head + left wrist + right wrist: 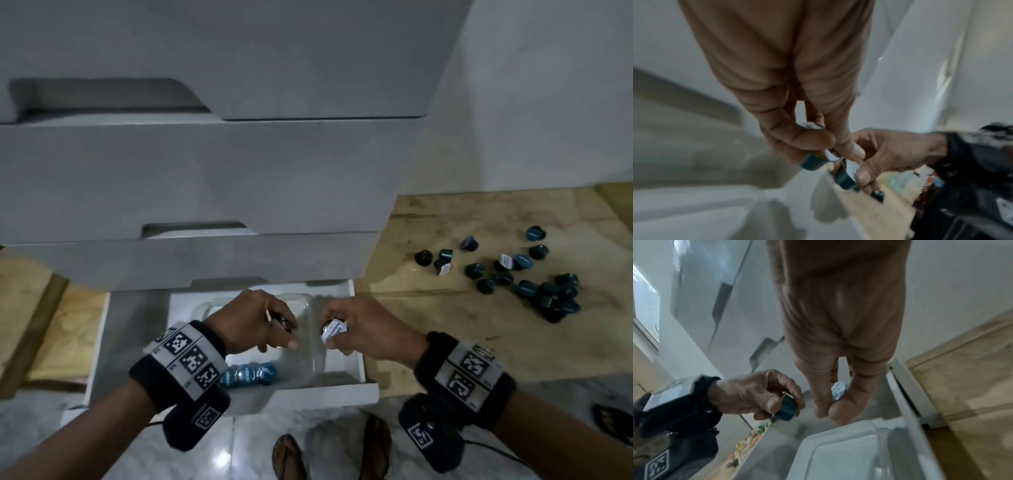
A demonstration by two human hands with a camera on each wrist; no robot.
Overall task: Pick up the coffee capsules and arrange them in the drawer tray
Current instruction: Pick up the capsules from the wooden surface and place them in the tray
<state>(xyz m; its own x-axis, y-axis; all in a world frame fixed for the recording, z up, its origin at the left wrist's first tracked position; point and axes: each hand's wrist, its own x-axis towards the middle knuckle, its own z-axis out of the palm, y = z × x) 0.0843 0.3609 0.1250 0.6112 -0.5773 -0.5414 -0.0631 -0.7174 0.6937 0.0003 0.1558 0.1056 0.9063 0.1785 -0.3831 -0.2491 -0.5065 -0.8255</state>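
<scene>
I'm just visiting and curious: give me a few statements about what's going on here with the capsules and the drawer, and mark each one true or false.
1. Each of the hands, left hand and right hand, holds a coffee capsule. True.
2. The white bottom drawer is closed. False: it is pulled open.
3. Blue foil-topped capsules already lie in the clear plastic tray. True.
4. The loose dark teal capsules are piled on top of the cabinet. False: they lie scattered on the wooden floor board, to the right of the drawers.
</scene>
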